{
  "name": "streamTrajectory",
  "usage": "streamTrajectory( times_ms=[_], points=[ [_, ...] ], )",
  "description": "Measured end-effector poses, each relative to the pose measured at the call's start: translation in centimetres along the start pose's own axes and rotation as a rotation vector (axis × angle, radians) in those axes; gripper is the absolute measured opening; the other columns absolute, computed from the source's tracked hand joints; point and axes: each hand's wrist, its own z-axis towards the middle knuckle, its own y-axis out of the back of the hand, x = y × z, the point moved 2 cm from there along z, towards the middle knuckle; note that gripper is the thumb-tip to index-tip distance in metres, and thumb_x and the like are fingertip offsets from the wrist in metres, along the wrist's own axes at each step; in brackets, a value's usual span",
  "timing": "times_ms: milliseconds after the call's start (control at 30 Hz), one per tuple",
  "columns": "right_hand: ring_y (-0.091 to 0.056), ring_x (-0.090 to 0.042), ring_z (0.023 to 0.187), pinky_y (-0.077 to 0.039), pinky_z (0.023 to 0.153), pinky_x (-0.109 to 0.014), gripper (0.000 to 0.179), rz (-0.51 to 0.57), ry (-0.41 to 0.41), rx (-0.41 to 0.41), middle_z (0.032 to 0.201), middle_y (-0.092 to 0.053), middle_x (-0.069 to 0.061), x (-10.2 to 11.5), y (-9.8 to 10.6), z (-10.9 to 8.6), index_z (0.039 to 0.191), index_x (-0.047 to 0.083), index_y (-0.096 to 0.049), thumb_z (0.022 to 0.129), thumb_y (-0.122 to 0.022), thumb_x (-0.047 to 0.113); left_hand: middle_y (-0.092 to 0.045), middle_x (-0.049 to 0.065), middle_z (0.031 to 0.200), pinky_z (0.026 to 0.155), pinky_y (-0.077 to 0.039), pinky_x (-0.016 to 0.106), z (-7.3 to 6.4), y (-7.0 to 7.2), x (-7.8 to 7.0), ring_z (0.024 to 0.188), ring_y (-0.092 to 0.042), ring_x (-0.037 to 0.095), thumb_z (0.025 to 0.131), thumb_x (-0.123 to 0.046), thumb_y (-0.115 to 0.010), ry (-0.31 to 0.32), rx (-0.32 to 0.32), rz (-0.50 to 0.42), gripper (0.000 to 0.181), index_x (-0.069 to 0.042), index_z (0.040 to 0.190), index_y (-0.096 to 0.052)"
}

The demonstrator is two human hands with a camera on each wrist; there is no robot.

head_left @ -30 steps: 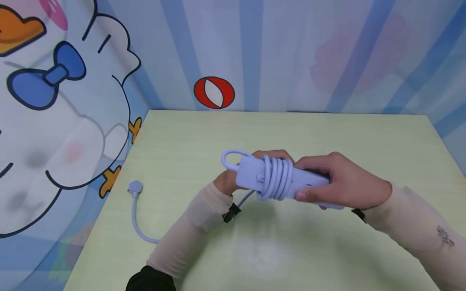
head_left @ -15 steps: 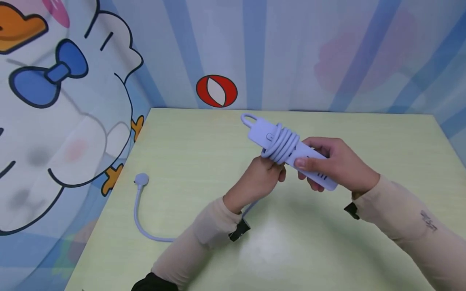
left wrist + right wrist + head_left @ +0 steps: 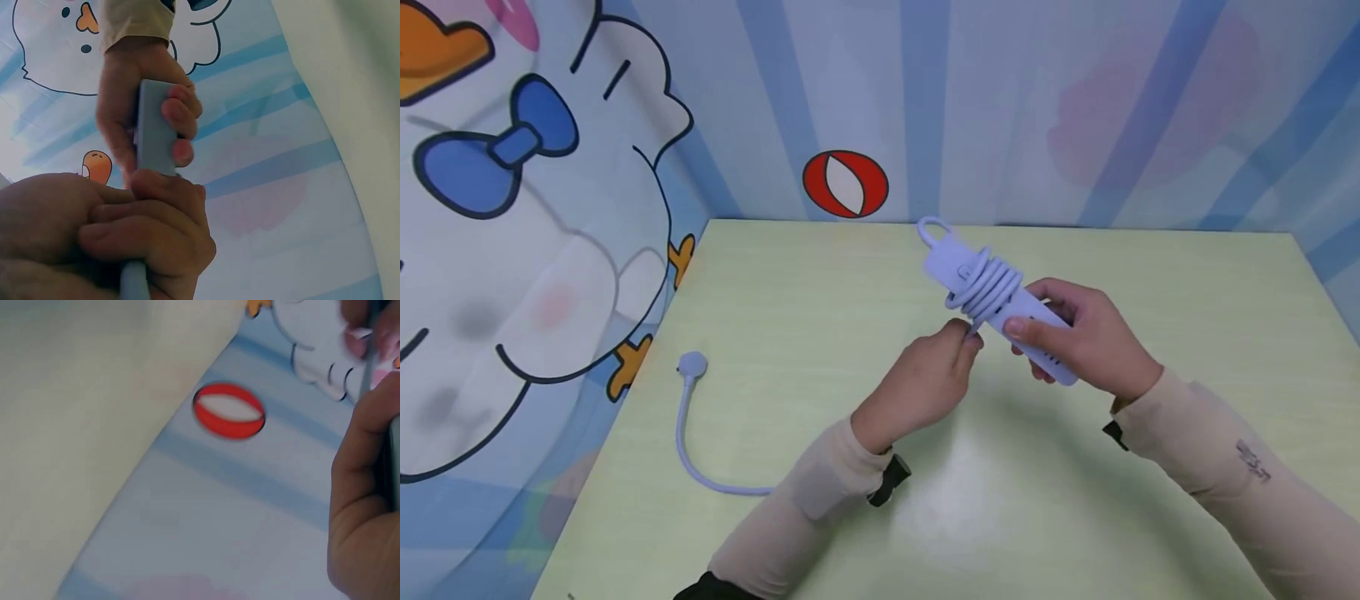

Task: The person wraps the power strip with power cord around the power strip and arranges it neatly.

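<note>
A pale lavender power strip [image 3: 947,260] is tilted above the table, its cord [image 3: 985,287] wound several times round the body and a hanging loop at its far end. My right hand [image 3: 1086,337] grips the strip's near end, thumb on top and fingers beneath. Just below the coils, my left hand [image 3: 921,379] pinches the cord where it leaves the windings. In the left wrist view the left fingers [image 3: 144,234] curl round the cord, which comes out below them. The free cord passes behind the left forearm and ends in a plug [image 3: 692,364] at the table's left.
A light green table [image 3: 820,292] spreads under both hands. Behind it stands a wall [image 3: 970,108] with blue stripes and a printed red ball. A large cartoon print [image 3: 565,275] covers the left side wall.
The strip has swung from nearly level to a steeper slant and moved up, held by the right hand. My left hand has come out from behind it to below the coils, drawing the cord.
</note>
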Motion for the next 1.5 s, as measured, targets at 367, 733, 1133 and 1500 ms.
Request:
streamTrajectory(
  times_ms=[367, 733, 1133, 1500],
  points=[
    [-0.066, -0.02, 0.062, -0.061, 0.06, -0.036, 0.034, -0.144, -0.041, -0.117, 0.094, -0.074, -0.006, -2.1, 1.4, 0.7, 0.133, 0.0, -0.063, 0.111, -0.073, 0.024, -0.051, -0.001, 0.076, 0.059, -0.034, 0.022, -0.8, 1.9, -0.5, 0.064, -0.046, 0.013, 0.12, -0.02, -0.055, -0.064, -0.021, 0.269, 0.022, -0.004, 0.111, -0.066],
    [-0.07, -0.029, 0.072, -0.053, 0.062, -0.039, 0.05, -0.539, 0.019, -0.117, 0.106, -0.077, -0.03, -0.7, -0.3, 0.3, 0.138, -0.008, -0.06, 0.111, -0.073, 0.031, -0.064, 0.006, 0.073, 0.052, -0.053, 0.034, -1.7, 2.9, -2.3, 0.061, -0.061, 0.02, 0.109, -0.011, -0.072, -0.203, -0.218, 0.703, 0.02, -0.006, 0.09, -0.07],
    [-0.062, -0.024, 0.062, -0.05, 0.056, -0.04, 0.038, -0.846, 0.115, 0.043, 0.079, -0.07, -0.014, 1.5, -1.9, -0.6, 0.116, -0.006, -0.064, 0.104, -0.081, 0.025, -0.071, 0.001, 0.089, 0.067, -0.049, 0.026, -1.3, 3.6, -2.6, 0.079, -0.062, 0.018, 0.104, -0.019, -0.084, -0.501, -0.34, 0.985, 0.006, -0.013, 0.102, -0.084],
    [-0.059, -0.006, 0.066, -0.045, 0.059, -0.027, 0.026, -0.749, 0.115, 0.432, 0.082, -0.071, 0.008, 2.6, -1.0, -1.5, 0.111, 0.012, -0.072, 0.101, -0.086, 0.031, -0.06, -0.004, 0.082, 0.082, -0.05, 0.028, 0.8, 4.8, -0.2, 0.078, -0.057, 0.014, 0.106, -0.034, -0.082, -1.09, -0.434, 0.964, 0.021, -0.018, 0.098, -0.071]
  ],
)
